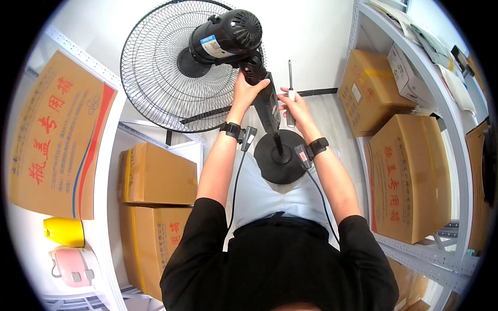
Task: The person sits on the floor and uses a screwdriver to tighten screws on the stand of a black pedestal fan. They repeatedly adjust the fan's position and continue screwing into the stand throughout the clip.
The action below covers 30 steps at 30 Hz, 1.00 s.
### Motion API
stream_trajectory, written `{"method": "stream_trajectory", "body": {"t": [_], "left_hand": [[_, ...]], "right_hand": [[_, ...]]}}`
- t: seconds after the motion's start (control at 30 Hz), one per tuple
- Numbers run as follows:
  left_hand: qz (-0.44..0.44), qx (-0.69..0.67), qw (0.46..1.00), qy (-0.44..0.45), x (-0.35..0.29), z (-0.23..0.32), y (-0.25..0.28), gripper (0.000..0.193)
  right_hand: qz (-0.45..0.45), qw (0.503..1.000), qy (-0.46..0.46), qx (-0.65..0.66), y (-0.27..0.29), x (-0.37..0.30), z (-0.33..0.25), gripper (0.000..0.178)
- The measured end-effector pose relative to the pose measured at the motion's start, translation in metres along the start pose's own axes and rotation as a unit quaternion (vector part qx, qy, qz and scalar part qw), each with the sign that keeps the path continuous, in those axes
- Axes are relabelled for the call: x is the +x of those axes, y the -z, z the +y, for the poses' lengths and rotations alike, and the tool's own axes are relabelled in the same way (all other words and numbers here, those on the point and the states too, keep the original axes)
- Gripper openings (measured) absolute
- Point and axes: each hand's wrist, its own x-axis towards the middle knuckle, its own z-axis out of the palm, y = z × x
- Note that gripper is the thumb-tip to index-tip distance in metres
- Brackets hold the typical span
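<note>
"White shelving (pixel 108 181) lines both sides of a narrow room with a pale floor. What shows around the hands in the head view?"

"Cartons, mostly. One big brown carton (pixel 62 135) stands well to the left of the left hand (pixel 249 94), and another brown carton (pixel 407 179) sits well to the right of the right hand (pixel 296 108), on the lower shelf."

"And the left hand's grip?"

"Curled round the black neck of the fan (pixel 220 44), thumb across the near side, fingers partly hidden behind. How firmly it presses, I can't tell."

"Where is the rest of the fan?"

"Its motor housing is just above that grip, tilted, with the wire grille (pixel 153 62) spreading up and to the left. The round black base (pixel 274 168) is below both hands, on the floor between the person's legs."

"Right hand?"

"Bent loosely around a screwdriver (pixel 291 95), just right of the neck. The handle is between thumb and fingers, the shaft pointing away from the person, its tip apart from the fan."

"Anything on the wrists?"

"Each has a black strap with a small block and a cable (pixel 234 192) running back toward the body."
</note>
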Motion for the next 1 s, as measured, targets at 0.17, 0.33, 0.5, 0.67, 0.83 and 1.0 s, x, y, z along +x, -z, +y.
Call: {"method": "stream_trajectory", "body": {"t": [0.17, 0.33, 0.5, 0.67, 0.83, 1.0], "left_hand": [[0.063, 0.112, 0.991, 0.04, -0.011, 0.009, -0.012, 0.07], [0.136, 0.207, 0.969, -0.025, -0.028, 0.01, -0.02, 0.087], [0.106, 0.191, 0.975, 0.035, -0.024, 0.018, -0.017, 0.078], [0.083, 0.178, 0.98, 0.041, -0.019, 0.006, -0.006, 0.07], [0.016, 0.126, 0.992, 0.028, -0.012, 0.005, 0.001, 0.068], [-0.066, 0.07, 0.995, 0.008, 0.003, -0.007, 0.011, 0.068]], "right_hand": [[0.007, 0.996, 0.002, -0.094, 0.01, -0.016, 0.011, 0.042], [0.025, 0.988, 0.03, -0.147, 0.012, -0.03, 0.022, 0.035], [0.019, 0.98, 0.045, -0.193, 0.016, -0.023, 0.019, 0.027], [-0.011, 0.98, 0.03, -0.196, 0.015, -0.028, 0.001, 0.033], [-0.02, 0.988, 0.04, -0.145, 0.021, -0.039, -0.027, 0.044], [-0.004, 0.989, 0.051, -0.137, 0.031, -0.039, -0.038, 0.053]]}}
